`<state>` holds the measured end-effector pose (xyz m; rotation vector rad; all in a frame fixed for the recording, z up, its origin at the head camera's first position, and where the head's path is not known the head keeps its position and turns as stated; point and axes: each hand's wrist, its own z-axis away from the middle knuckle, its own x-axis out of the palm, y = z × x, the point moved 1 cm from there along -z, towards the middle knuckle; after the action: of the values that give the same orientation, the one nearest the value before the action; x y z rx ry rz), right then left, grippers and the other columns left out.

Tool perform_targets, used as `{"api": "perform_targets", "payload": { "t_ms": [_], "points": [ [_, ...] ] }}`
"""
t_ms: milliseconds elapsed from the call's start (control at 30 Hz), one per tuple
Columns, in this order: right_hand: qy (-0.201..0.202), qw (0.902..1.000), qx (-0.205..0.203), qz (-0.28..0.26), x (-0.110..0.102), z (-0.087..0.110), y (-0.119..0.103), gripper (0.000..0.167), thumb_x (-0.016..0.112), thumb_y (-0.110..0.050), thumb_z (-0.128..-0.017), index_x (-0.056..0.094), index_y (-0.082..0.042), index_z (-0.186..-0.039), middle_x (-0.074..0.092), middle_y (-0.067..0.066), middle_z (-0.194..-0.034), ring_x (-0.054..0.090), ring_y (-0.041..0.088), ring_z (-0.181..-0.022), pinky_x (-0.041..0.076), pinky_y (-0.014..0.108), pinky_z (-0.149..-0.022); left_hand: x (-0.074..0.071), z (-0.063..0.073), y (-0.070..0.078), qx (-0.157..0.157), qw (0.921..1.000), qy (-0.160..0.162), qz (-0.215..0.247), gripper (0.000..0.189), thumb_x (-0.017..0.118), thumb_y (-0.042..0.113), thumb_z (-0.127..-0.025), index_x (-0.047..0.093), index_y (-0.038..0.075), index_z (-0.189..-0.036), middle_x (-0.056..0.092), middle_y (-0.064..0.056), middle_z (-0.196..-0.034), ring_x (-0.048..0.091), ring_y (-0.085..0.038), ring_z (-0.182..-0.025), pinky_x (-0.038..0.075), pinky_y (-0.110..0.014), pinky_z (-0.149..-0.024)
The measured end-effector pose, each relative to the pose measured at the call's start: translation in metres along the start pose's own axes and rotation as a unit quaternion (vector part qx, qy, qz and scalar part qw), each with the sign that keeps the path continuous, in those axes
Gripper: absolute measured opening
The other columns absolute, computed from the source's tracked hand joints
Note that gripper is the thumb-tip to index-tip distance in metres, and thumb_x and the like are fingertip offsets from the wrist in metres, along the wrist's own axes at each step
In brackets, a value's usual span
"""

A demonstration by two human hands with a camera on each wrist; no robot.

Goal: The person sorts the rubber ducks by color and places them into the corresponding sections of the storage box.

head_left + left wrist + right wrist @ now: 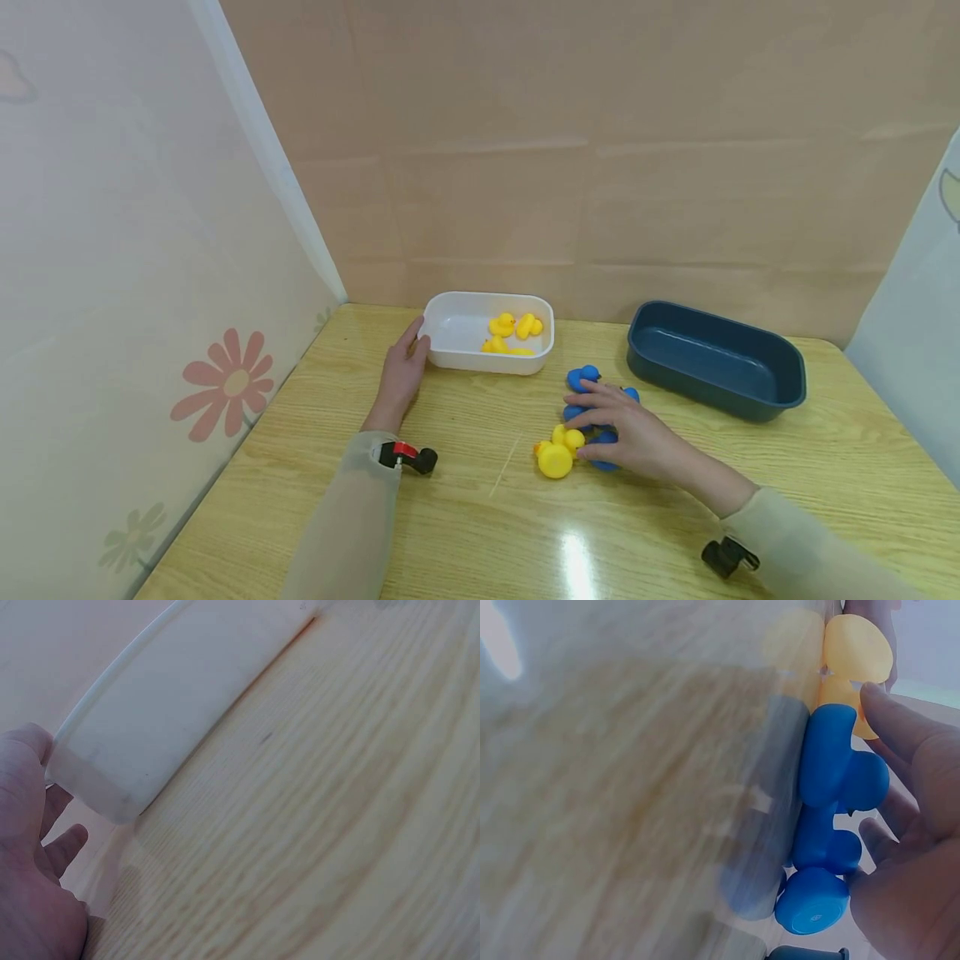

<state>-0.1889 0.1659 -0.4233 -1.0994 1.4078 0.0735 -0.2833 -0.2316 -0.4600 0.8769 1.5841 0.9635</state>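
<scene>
My left hand (401, 371) rests at the left end of a white plastic bin (480, 361), its thumb near the front corner. In the left wrist view, fingers touch the bin's rim. Yellow toy ducks (501, 325) lie inside the bin, toward its right. My right hand (637, 429) reaches over a cluster of toy ducks on the table, fingers spread. Its thumb and index finger are around the right side of the yellow ducks (555, 461); whether they grip one cannot be made out. Several blue ducks (583, 377) lie under and beside this hand, partly hidden by it.
A dark blue bin (712, 392) stands at the back right of the wooden table (465, 517). Behind the table hangs a brown backdrop (487, 167). A pale sheet with printed flowers (236, 383) borders the left side.
</scene>
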Motion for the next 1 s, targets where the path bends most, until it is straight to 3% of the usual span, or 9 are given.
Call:
{"api": "perform_targets", "payload": {
  "t_ms": [167, 367, 500, 733, 1000],
  "points": [
    [0.006, 1.0000, 0.004, -0.005, 0.001, 0.000, -0.001, 0.035, 0.094, -0.021, -0.090, 0.083, -0.015, -0.123, 0.065, 0.015, -0.153, 0.037, 0.050, -0.157, 0.023, 0.081, -0.121, 0.000, 0.000, -0.001, -0.001, 1.0000, -0.002, -0.001, 0.062, 0.048, 0.047, -0.116, 0.041, 0.025, -0.173, 0.041, -0.003, -0.175, 0.022, -0.033, -0.167, 0.008, -0.059, -0.135],
    [0.020, 0.9992, 0.035, -0.005, -0.003, 0.000, -0.004, 0.031, 0.091, -0.027, -0.093, 0.083, -0.022, -0.123, 0.066, 0.009, -0.153, 0.039, 0.050, -0.155, 0.032, 0.080, -0.118, 0.000, -0.001, -0.002, -0.001, 1.0000, -0.002, -0.002, 0.062, 0.048, 0.048, -0.116, 0.041, 0.025, -0.173, 0.041, -0.003, -0.176, 0.021, -0.034, -0.167, 0.008, -0.061, -0.135],
    [0.030, 0.9985, 0.043, -0.011, -0.010, -0.003, -0.006, 0.032, 0.089, -0.028, -0.096, 0.082, -0.020, -0.126, 0.067, 0.008, -0.150, 0.043, 0.052, -0.152, 0.037, 0.079, -0.117, 0.000, -0.001, -0.002, -0.003, 1.0000, 0.000, -0.001, 0.061, 0.049, 0.047, -0.116, 0.041, 0.025, -0.173, 0.041, -0.003, -0.175, 0.022, -0.034, -0.167, 0.009, -0.060, -0.135],
    [0.056, 0.9961, 0.066, -0.020, -0.020, -0.009, -0.013, 0.031, 0.086, -0.027, -0.100, 0.081, -0.017, -0.129, 0.069, 0.008, -0.140, 0.059, 0.041, -0.135, 0.052, 0.066, -0.109, 0.001, -0.003, -0.004, 0.003, 1.0000, 0.004, 0.005, 0.058, 0.051, 0.039, -0.117, 0.042, 0.025, -0.172, 0.042, -0.004, -0.175, 0.021, -0.035, -0.167, 0.007, -0.061, -0.135],
    [0.089, 0.9932, 0.074, -0.008, -0.027, -0.020, -0.018, 0.030, 0.083, -0.025, -0.102, 0.080, -0.018, -0.131, 0.072, 0.000, -0.130, 0.066, 0.034, -0.118, 0.056, 0.061, -0.099, 0.000, -0.002, -0.004, 0.001, 1.0000, 0.003, 0.005, 0.058, 0.051, 0.039, -0.117, 0.042, 0.026, -0.173, 0.041, -0.004, -0.175, 0.021, -0.035, -0.167, 0.007, -0.061, -0.135]
  ]
}}
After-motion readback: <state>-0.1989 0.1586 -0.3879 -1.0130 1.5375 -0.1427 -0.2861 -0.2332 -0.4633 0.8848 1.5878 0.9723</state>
